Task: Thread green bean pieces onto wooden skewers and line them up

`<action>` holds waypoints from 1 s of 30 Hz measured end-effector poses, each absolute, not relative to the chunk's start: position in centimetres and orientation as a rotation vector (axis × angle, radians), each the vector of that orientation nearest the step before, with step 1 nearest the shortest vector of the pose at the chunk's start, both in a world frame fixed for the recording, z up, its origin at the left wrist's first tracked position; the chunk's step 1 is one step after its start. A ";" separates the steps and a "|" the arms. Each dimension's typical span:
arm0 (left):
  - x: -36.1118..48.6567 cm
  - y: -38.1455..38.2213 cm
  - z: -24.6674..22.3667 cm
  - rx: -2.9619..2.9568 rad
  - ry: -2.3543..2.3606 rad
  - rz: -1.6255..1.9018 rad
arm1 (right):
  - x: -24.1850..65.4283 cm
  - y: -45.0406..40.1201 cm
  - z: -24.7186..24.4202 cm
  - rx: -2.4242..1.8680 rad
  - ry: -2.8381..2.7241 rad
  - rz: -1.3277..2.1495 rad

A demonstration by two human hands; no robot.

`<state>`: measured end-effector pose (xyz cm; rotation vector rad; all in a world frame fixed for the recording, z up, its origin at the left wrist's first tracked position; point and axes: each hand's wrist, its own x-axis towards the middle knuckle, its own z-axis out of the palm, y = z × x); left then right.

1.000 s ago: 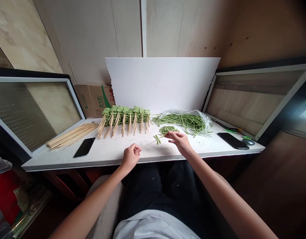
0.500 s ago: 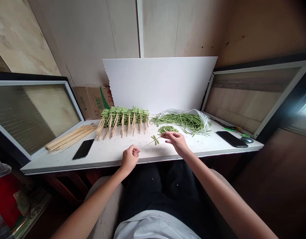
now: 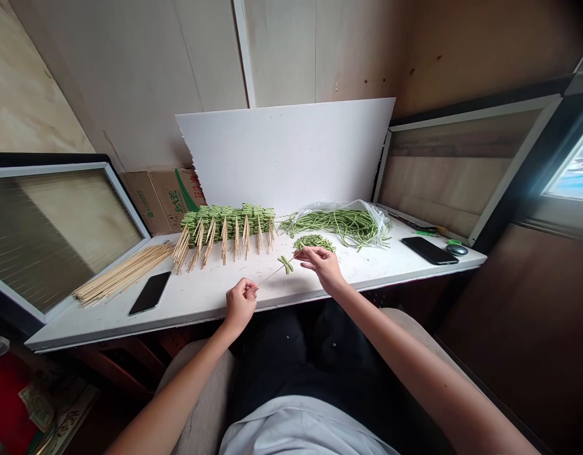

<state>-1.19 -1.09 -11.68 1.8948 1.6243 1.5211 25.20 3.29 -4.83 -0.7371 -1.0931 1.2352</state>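
My right hand (image 3: pixel 322 265) pinches a thin bamboo skewer (image 3: pixel 276 270) with a folded green long bean (image 3: pixel 285 264) threaded on it. Just beyond that hand lies a small heap of cut beans (image 3: pixel 314 242). My left hand (image 3: pixel 241 302) rests near the front edge of the white table (image 3: pixel 210 294), fingers closed and holding nothing visible. Far from both hands, a dense row of finished bean skewers (image 3: pixel 227 222) lies with its sticks pointing toward me. A clear plastic bag of long beans (image 3: pixel 341 226) lies to the right of it.
A bundle of bare skewers (image 3: pixel 123 273) and a phone (image 3: pixel 150 292) lie on the left. Another phone (image 3: pixel 428 250), a computer mouse (image 3: pixel 456 249) and scissors (image 3: pixel 426 231) lie on the right. A white foam board (image 3: pixel 282 155) stands behind, with a cardboard box (image 3: pixel 163 201) at its left.
The whole view has shifted left and tilted as my head moved. Both hands keep much the same pose, and the right hand still pinches the skewer with the bean.
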 end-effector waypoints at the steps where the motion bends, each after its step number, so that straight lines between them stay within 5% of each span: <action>1: -1.2 -1.1 -11.7 1.899 1.619 1.511 | 25.1 3.4 -5.1 -0.736 -1.061 1.234; 30: -1.8 -0.8 -12.2 1.926 1.572 1.495 | 23.1 2.8 -7.4 -0.844 -1.182 1.167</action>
